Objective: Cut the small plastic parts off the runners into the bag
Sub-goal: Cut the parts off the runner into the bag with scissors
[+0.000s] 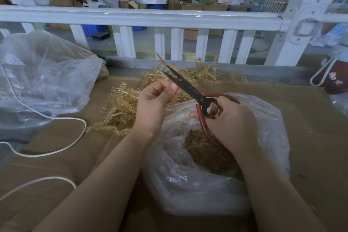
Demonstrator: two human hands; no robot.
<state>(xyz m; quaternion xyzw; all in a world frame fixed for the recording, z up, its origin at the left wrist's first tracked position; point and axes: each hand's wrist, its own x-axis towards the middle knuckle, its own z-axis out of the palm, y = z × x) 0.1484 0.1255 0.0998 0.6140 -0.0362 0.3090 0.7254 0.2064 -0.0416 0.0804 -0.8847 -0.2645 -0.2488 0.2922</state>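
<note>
Amber cut parts (205,154) already fill the clear plastic bag (188,190); left hand (152,103) pinches one runner (162,60), right hand (228,122) grips red-handled scissors (190,88); many uncut runners (122,103) remain.

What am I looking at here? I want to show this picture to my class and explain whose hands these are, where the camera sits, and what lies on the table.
There is no machine: a person works with bare hands, and the single picture comes from a camera worn on the head, looking down. The left hand pinches a thin amber runner in its fingers. The right hand grips red-handled scissors, blades slightly apart at the runner. Below the hands sits an open clear bag holding cut parts. A pile of uncut runners lies on the cardboard-covered table, beside a white cord and another plastic bag.
</note>
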